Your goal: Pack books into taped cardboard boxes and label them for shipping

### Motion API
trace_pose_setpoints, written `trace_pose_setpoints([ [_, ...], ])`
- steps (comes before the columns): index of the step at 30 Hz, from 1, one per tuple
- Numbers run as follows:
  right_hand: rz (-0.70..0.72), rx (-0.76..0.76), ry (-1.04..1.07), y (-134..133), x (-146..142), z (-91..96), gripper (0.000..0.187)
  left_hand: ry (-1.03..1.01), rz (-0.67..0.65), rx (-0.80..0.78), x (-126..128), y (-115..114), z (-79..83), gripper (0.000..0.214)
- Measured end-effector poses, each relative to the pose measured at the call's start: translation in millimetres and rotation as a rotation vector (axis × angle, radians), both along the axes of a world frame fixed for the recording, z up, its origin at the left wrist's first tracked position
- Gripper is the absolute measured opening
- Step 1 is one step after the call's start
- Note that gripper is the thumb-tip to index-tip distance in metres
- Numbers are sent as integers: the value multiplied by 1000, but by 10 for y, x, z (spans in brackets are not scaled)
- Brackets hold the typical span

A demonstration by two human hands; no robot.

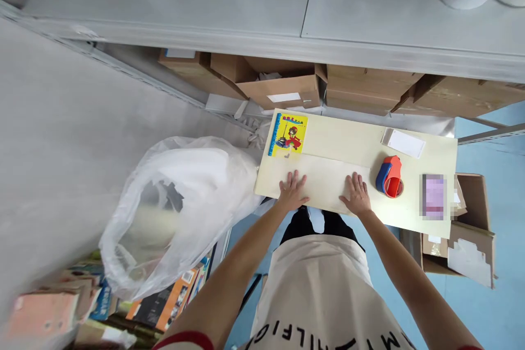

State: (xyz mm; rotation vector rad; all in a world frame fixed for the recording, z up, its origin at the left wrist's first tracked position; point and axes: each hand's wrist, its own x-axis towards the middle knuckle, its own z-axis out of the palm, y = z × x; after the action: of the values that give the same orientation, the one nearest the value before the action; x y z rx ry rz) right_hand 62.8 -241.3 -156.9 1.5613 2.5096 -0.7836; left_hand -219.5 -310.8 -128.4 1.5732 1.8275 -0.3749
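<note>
My left hand (292, 190) and my right hand (356, 194) both lie flat, fingers spread, on a pale cream sheet or flat envelope (326, 181) at the near edge of a small cream table (353, 142). Neither hand holds anything. A yellow picture book (288, 135) with a blue spine lies just beyond my left hand. A red and blue tape dispenser (389, 176) stands right of my right hand. A white card (404, 143) lies farther back on the right.
A big clear plastic bag (176, 208) bulges left of the table. Open cardboard boxes (283, 87) sit under a grey shelf (246, 16) behind it. Another open box (471, 229) stands at the right. Books are stacked at lower left (164, 301). A blurred patch (433, 197) lies on the table.
</note>
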Motion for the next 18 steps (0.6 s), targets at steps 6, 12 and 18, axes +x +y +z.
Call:
trace_pose_setpoints([
  [6, -17, 24, -16, -47, -3, 95, 77, -35, 43, 23, 14, -104, 82, 89],
  [12, -154, 3, 228, 179, -447, 290, 58, -111, 349, 270, -421, 39, 188, 78],
  [18, -554, -496, 615, 726, -1578, 326, 60, -313, 626, 448, -1291, 746, 123, 43],
])
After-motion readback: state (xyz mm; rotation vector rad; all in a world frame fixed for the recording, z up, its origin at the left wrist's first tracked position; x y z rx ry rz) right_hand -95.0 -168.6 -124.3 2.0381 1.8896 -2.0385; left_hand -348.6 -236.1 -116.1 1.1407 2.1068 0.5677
